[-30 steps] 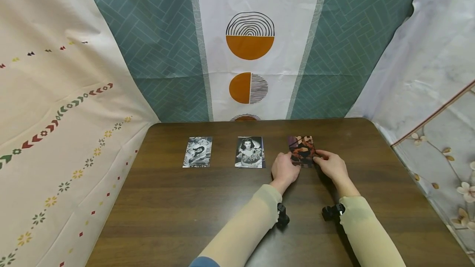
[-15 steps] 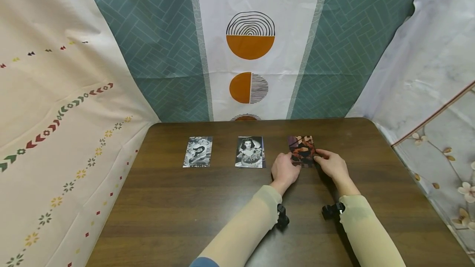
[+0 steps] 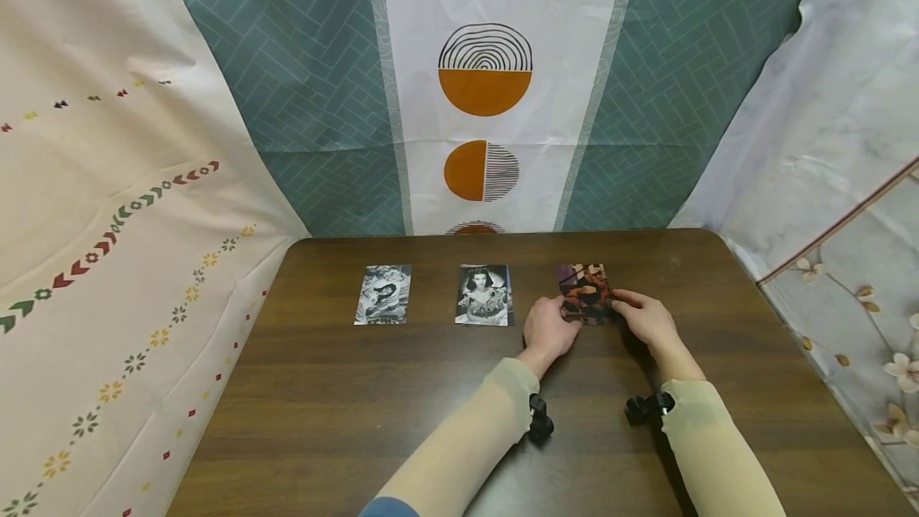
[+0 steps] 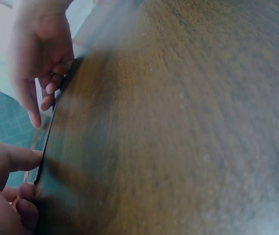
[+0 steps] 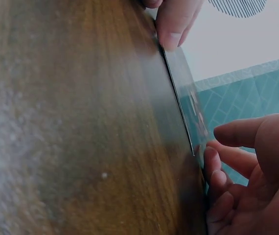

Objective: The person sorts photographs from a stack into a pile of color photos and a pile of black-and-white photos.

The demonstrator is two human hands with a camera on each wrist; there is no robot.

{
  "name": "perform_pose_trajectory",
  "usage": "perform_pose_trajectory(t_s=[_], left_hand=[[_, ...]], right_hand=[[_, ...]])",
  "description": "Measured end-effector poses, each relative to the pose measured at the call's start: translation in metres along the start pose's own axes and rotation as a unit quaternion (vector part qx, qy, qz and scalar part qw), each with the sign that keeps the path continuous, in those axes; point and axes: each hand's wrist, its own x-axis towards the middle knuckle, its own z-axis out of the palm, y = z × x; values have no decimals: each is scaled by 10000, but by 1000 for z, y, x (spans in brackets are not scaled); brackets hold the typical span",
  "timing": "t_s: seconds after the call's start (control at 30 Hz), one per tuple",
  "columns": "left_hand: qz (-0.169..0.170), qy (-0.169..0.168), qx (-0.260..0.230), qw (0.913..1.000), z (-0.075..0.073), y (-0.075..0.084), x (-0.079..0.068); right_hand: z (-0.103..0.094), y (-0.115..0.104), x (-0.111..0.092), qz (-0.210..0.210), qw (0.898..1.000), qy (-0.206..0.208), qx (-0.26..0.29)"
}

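Observation:
In the head view a dark, colourful photo card (image 3: 585, 291) in red and orange tones lies flat at the table's far right. My left hand (image 3: 550, 329) holds its lower left corner between thumb and fingers. In the left wrist view, that thumb (image 4: 29, 157) meets the card's near edge. My right hand (image 3: 646, 317) is beside the right edge, its thumb and fingers parted and fingertips very near the card. Whether they touch is unclear. Left of these, a black-and-white photo card (image 3: 483, 295) of a person lies with another sheet's edge peeking from beneath.
Another black-and-white photo card (image 3: 383, 294) lies farther left in the same row. All are on a brown wooden table (image 3: 323, 405). Beyond its far edge hangs a patterned cloth (image 3: 323, 102); a cream cloth (image 3: 143, 262) and a floral white one (image 3: 826, 182) flank it.
My right hand has shifted slightly right, away from the card's edge. My left hand and forearm have moved a little left. The cards stay where they were.

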Motion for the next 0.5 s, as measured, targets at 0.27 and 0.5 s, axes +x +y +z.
perform_pose_trajectory(t_s=[0.27,0.5], left_hand=[[-35,-165,-536,9984,-10,1,-6],[-207,-225,-608,9977,-11,3,-7]], right_hand=[[-2,2,1,46,9996,-156,231],[-2,2,0,150,9995,-96,242]])
